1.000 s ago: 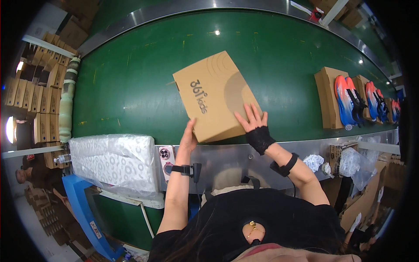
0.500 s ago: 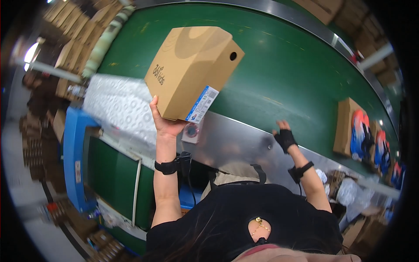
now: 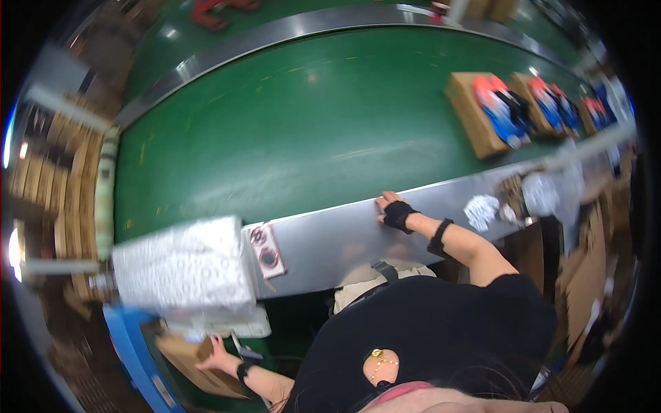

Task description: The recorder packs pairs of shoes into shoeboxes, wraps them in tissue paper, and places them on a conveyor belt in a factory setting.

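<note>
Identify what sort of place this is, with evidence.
Probably a shoe-packing line in a factory or warehouse: a green conveyor belt, orange-and-blue shoes with cardboard boxes, and stacked cartons at the left.

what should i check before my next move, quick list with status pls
1. Left hand at the cardboard box: ok, its fingers are at the box's edge.
2. Firm grip on that box: cannot tell, the view is blurred.
3. Box lid fully shut: cannot tell, too little detail shows.
4. Right hand unloaded: ok, nothing is seen in it at the steel ledge.
5. Phone out of the hands' way: ok, it lies on the ledge, apart from both.
6. Orange and blue shoes apart from the right hand: ok, they are farther right on the green belt side, with boxes.
</note>
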{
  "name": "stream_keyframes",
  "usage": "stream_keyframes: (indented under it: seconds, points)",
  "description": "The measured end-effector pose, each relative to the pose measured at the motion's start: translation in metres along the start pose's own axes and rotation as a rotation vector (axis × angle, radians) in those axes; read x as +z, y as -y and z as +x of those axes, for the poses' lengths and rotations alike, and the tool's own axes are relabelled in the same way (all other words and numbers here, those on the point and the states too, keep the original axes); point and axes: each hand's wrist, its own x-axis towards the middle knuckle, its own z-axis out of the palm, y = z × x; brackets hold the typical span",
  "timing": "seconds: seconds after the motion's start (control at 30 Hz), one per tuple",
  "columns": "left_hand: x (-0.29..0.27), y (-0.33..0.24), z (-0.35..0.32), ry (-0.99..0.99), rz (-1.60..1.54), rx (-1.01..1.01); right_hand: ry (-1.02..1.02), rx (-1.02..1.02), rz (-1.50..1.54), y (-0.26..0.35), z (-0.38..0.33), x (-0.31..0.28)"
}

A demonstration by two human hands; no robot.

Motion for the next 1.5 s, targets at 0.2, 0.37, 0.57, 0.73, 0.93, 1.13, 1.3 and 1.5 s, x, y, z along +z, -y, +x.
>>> stream_keyframes:
  seconds: [0.2,0.37,0.57,0.73,0.93,1.13,1.3,1.5]
  points:
    - [0.059,0.067,0.02,-0.032,-0.066,-0.39,-0.914,0.493,0.686,-0.155,0.02,-0.027]
    - [0.143,0.132,-0.073,0.346,0.137,-0.622,-1.144,1.16,0.953,-0.319,-0.032,-0.106]
    - [0.193,0.205,-0.19,0.798,0.597,-0.642,-0.904,0.928,1.736,-0.38,-0.021,-0.101]
    - [0.228,0.246,-0.319,1.248,0.917,-0.502,-0.915,0.649,2.075,-0.257,0.002,-0.093]
    - [0.285,0.276,-0.438,1.775,0.867,0.098,-0.013,0.442,1.998,-0.126,-0.01,-0.053]
    - [0.317,0.28,-0.429,1.917,0.811,0.737,-0.835,-0.633,0.485,-0.093,-0.051,-0.186]
    - [0.324,0.27,-0.399,2.014,0.764,0.442,-0.941,-0.706,0.006,-0.102,0.011,-0.206]
    - [0.37,0.281,-0.404,1.886,0.843,0.426,-0.767,-0.572,0.098,-0.096,0.067,-0.232]
